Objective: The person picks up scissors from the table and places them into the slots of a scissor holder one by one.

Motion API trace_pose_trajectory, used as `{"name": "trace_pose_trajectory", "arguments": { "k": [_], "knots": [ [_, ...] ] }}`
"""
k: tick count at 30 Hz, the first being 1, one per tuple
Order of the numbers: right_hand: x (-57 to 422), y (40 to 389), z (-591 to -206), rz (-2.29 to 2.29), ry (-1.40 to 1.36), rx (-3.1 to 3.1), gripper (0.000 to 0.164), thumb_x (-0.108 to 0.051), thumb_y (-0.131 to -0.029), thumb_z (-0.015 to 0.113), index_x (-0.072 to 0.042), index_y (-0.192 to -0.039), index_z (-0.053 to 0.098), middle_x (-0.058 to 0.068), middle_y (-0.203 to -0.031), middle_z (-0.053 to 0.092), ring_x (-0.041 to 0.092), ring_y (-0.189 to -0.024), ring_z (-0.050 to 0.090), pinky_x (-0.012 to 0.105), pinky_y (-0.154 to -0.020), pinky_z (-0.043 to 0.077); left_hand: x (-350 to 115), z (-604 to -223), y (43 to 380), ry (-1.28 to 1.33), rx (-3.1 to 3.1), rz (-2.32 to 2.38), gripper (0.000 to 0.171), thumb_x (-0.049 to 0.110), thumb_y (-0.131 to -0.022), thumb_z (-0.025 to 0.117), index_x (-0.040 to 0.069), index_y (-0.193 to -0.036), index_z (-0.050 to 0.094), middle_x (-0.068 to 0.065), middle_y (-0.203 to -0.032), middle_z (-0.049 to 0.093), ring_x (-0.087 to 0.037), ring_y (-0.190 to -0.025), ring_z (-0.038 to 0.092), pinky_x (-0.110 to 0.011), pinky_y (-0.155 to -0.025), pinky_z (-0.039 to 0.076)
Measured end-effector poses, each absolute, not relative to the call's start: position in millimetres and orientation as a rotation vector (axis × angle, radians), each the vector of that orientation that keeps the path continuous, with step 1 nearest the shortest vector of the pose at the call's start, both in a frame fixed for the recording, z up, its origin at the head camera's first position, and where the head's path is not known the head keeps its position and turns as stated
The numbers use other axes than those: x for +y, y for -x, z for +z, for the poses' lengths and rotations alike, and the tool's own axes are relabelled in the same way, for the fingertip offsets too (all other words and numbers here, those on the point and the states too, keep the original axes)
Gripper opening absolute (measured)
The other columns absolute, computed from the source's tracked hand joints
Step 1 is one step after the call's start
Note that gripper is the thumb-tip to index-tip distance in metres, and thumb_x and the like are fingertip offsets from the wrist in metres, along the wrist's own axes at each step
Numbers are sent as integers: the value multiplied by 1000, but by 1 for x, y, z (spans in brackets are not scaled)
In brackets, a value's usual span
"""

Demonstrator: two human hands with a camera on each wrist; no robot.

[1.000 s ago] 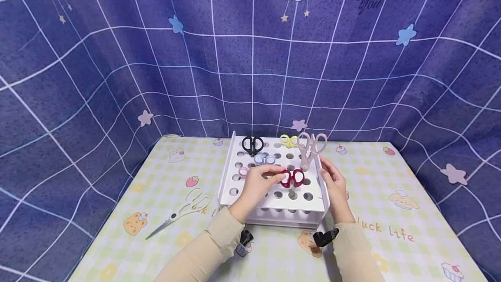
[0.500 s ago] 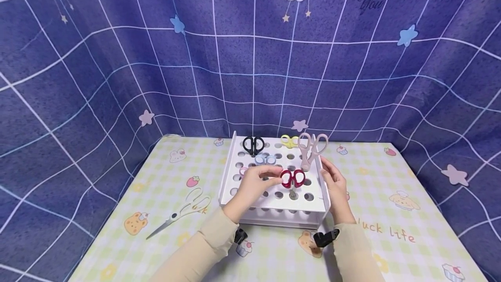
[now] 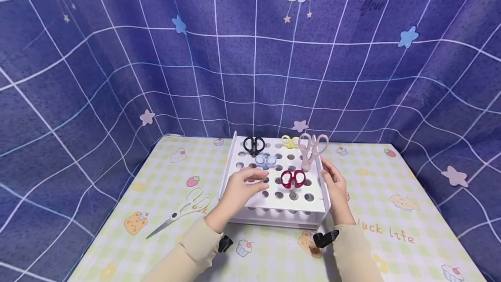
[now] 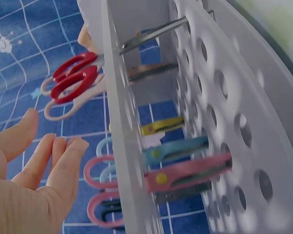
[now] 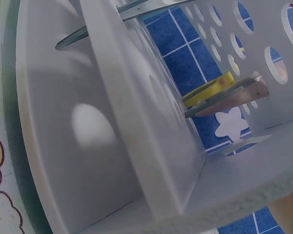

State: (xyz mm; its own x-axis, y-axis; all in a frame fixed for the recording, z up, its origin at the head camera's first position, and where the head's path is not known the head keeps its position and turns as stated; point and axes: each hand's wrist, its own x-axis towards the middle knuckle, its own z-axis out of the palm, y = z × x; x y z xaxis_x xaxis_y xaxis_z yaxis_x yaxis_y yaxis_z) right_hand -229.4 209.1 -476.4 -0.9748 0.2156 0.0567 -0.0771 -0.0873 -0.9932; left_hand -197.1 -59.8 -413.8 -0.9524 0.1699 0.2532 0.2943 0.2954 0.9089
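Note:
A white rack (image 3: 285,207) with rows of round holes stands mid-table. Red-handled scissors (image 3: 292,178) stand upright in a front hole, with nothing touching them. My left hand (image 3: 243,182) hovers over the rack's left half with relaxed fingers, holding nothing; in the left wrist view it (image 4: 36,163) lies open just off the pink scissors (image 4: 158,179). My right hand (image 3: 332,182) rests with straight fingers against the rack's right wall. Black (image 3: 253,145), yellow (image 3: 288,141), light blue (image 3: 265,160) and tall beige scissors (image 3: 312,148) stand in the back rows.
White scissors (image 3: 181,212) lie flat on the checked tablecloth (image 3: 391,212), left of the rack. A blue star-patterned curtain (image 3: 117,77) hangs close behind the table. Under the top plate, the right wrist view shows scissor blades (image 5: 212,90) hanging inside the rack (image 5: 112,122).
My left hand has let go of the red scissors and drawn back to the left; they stay standing in their hole. The right hand has stayed put.

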Motion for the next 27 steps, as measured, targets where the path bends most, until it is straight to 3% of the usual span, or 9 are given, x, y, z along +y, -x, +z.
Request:
{"name": "trace_pose_trajectory", "arguments": {
  "k": [4, 12, 19, 24, 27],
  "knots": [
    [210, 230, -477, 2175, 159, -1973, 42, -13, -101, 45, -13, -143, 48, 9, -147, 49, -1, -118, 52, 8, -96, 43, -70, -414, 196, 436, -2391, -1826, 26, 6, -77, 78, 6, -103, 74, -9, -110, 72, -25, -101, 67, -44, -95, 54],
    [211, 232, -480, 2165, 153, -1979, 42, -14, -102, 46, -14, -143, 48, 8, -146, 49, 1, -119, 52, 8, -97, 43, -92, -412, 194, 404, -2338, -1859, 28, 1, -79, 76, 4, -106, 73, -14, -107, 73, -22, -98, 70, -23, -86, 57],
    [211, 232, -478, 2169, 149, -1983, 42, -13, -101, 46, -12, -143, 48, 10, -146, 49, 0, -117, 53, 8, -96, 44, -112, -415, 192, 256, -2366, -1799, 25, 7, -80, 77, 10, -105, 74, -6, -105, 74, -15, -97, 68, -30, -90, 57],
    [210, 231, -478, 2187, 141, -1962, 42, -12, -101, 45, -11, -143, 47, 10, -146, 49, -3, -115, 54, 8, -95, 45, -129, -419, 189, 191, -2331, -1815, 27, 10, -82, 76, 9, -108, 73, -8, -108, 73, -14, -103, 66, -20, -89, 55],
    [211, 231, -478, 2191, 135, -1960, 42, -12, -102, 44, -11, -144, 47, 10, -148, 47, -2, -117, 53, 8, -96, 45, -140, -423, 189, 147, -2325, -1812, 27, 16, -84, 75, 10, -110, 73, -6, -110, 72, -11, -110, 64, -18, -97, 49]
  ]
}}
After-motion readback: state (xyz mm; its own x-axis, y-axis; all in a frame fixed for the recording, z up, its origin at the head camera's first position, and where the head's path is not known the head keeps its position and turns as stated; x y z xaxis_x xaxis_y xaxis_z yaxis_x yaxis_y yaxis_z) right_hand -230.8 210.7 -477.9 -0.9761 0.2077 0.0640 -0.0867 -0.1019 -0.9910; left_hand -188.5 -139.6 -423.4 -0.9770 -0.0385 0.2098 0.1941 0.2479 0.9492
